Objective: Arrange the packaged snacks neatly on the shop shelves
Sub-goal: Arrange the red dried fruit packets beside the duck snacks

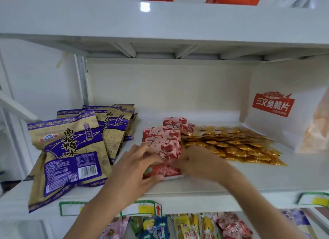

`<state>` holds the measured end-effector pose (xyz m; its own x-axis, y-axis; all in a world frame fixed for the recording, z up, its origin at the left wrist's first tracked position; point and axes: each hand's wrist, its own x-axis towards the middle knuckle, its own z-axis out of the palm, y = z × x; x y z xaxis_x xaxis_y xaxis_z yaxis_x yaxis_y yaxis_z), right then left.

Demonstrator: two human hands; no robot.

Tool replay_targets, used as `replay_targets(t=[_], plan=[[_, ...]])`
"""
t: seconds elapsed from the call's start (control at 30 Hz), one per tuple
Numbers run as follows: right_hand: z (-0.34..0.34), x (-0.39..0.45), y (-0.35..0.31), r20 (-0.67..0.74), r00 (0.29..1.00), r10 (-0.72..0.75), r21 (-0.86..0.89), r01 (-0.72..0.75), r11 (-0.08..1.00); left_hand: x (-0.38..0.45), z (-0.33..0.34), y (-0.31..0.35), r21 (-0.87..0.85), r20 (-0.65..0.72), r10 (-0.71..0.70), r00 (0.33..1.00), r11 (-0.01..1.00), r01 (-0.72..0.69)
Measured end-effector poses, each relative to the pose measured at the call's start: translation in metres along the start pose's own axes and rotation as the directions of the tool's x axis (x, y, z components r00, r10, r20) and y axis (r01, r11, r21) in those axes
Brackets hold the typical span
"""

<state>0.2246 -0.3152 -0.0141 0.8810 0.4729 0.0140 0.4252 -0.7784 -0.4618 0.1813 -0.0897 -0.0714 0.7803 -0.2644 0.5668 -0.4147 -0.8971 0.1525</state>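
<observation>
A row of small pink cherry snack packets (165,140) lies in the middle of the white shelf (249,178). My left hand (140,165) grips the nearest pink packets from the left side, fingers curled over their top. My right hand (199,160) presses against the same packets from the right, its fingertips hidden behind them. To the right lies a spread of small golden-orange sachets (231,146). On the left, several tan and purple duck snack bags (71,149) lean in an overlapping stack, the front one hanging over the shelf edge.
A white bag with a red fish label (277,114) stands at the right end of the shelf. Price tag holders (142,207) line the front edge. More colourful packets (204,226) hang on the shelf below. Another shelf (160,19) runs close overhead.
</observation>
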Motion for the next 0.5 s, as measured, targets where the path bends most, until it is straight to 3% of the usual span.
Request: replay_targets(t=[0.03, 0.1, 0.17, 0.2, 0.3, 0.4, 0.5], plan=[[-0.019, 0.011, 0.004, 0.002, 1.0, -0.006, 0.028, 0.006, 1.0, 0.001, 0.001, 0.0, 0.011, -0.007, 0.007, 1.0, 1.0, -0.007], [-0.052, 0.049, 0.013, -0.186, 0.982, 0.03, 0.026, -0.026, 0.999, 0.002, 0.004, 0.001, 0.044, 0.008, 0.007, 1.0, 0.999, -0.008], [-0.072, 0.103, 0.028, -0.372, 0.922, 0.11, -0.066, -0.144, 0.987, 0.005, 0.006, 0.004, 0.102, 0.028, 0.026, 0.999, 0.994, -0.028], [-0.078, 0.131, 0.035, -0.395, 0.909, 0.136, -0.116, -0.196, 0.974, 0.007, 0.005, 0.004, 0.129, 0.02, 0.059, 0.998, 0.99, -0.061], [-0.082, 0.203, 0.061, -0.355, 0.915, 0.193, -0.206, -0.278, 0.938, 0.018, 0.004, 0.005, 0.151, 0.023, 0.193, 0.981, 0.969, -0.195], [-0.074, 0.252, 0.085, -0.322, 0.914, 0.245, -0.278, -0.338, 0.899, 0.029, 0.009, 0.001, 0.115, 0.119, 0.262, 0.958, 0.955, -0.275], [-0.065, 0.274, 0.095, -0.268, 0.933, 0.239, -0.156, -0.287, 0.945, 0.031, 0.013, -0.004, 0.104, 0.148, 0.257, 0.955, 0.956, -0.274]])
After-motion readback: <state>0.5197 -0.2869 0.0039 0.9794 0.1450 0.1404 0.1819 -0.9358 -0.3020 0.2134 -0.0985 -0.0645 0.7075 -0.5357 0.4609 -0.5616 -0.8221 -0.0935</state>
